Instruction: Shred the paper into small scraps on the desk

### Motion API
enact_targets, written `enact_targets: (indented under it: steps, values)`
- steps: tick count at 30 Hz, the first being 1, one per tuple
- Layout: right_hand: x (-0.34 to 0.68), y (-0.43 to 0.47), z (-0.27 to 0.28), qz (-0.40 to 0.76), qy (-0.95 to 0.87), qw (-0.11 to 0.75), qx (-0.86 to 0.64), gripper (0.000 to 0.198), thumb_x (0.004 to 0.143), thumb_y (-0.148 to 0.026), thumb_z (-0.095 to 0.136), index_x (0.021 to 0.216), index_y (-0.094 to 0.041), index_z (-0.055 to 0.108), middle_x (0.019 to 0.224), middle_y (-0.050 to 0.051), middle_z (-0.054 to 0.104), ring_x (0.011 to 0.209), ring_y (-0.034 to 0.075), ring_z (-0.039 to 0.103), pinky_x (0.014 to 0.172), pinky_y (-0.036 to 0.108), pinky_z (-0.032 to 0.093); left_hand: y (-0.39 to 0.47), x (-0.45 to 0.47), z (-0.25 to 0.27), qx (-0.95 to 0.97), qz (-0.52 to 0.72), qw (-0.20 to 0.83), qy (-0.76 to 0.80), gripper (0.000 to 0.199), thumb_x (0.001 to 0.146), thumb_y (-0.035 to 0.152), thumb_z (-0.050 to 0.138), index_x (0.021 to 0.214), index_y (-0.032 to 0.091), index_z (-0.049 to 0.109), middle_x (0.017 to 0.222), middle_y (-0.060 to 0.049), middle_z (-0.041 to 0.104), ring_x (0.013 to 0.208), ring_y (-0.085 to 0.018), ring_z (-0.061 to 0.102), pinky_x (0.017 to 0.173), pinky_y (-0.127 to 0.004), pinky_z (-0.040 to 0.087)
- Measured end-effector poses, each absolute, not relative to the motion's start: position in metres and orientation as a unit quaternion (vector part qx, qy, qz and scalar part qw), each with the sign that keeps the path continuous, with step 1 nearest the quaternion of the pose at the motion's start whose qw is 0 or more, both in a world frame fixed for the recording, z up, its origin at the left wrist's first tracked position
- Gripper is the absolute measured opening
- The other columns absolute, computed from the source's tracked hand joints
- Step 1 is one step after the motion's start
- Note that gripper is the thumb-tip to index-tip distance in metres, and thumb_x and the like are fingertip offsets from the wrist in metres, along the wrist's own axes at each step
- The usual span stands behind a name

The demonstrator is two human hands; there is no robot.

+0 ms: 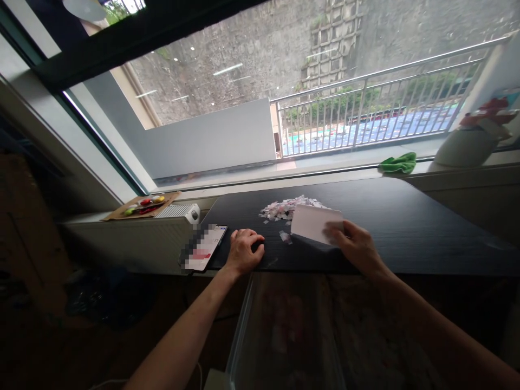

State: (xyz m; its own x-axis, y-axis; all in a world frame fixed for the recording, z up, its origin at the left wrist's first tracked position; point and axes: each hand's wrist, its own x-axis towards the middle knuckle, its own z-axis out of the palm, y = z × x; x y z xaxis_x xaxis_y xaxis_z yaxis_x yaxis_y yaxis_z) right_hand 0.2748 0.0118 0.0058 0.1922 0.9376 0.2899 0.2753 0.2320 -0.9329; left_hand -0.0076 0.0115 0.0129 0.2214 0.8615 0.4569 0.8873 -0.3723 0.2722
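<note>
My right hand (353, 244) grips a pale, flat card (314, 223) by its right end, fingers and thumb closed on it. The card is tilted over the front of a pile of small white and pinkish paper-like pieces (280, 208), partly covering it. Between my hands, a few loose pieces (285, 236) lie apart from the pile. My left hand (244, 249) rests on the dark tabletop (390, 222), loosely curled, its thumb apart from the index finger, with nothing visible in it. Just left of it lies a phone (207, 248) with its screen lit and partly blurred out.
A clear plastic bin (239, 341) stands below the table edge. To the left, a radiator (179, 211) carries cardboard with colourful items (148, 203). A green cloth (398, 163) and a white bottle (467, 145) sit on the windowsill. Behind the table is a large window.
</note>
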Motion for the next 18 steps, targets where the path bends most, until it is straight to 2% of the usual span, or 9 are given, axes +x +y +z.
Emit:
enact_targets:
  steps: [8,18]
  values:
    - [0.2703,0.0087,0.0013,0.363,-0.592,0.535,-0.482,0.022,0.073,-0.033,0.061,0.085,-0.017,0.071,0.076,0.005,0.071,0.069,0.019,0.066,0.066,0.032,0.053,0.0088,-0.0063,0.0074,-0.771,-0.304,0.051,-0.557,0.014,0.075,0.022,0.056,0.081,0.022,0.070,0.085,-0.003,0.067,0.093,-0.022,0.060,0.107,-0.052,0.030]
    - [0.2730,0.0051,0.0061,0.314,-0.574,0.536,-0.534,0.023,0.073,-0.030,0.056,0.083,-0.016,0.071,0.073,0.004,0.071,0.064,0.018,0.063,0.059,0.029,0.050,0.0084,-0.0068,0.0083,-0.766,-0.318,0.052,-0.556,0.013,0.075,0.022,0.056,0.077,0.022,0.069,0.082,-0.003,0.067,0.092,-0.023,0.060,0.107,-0.052,0.030]
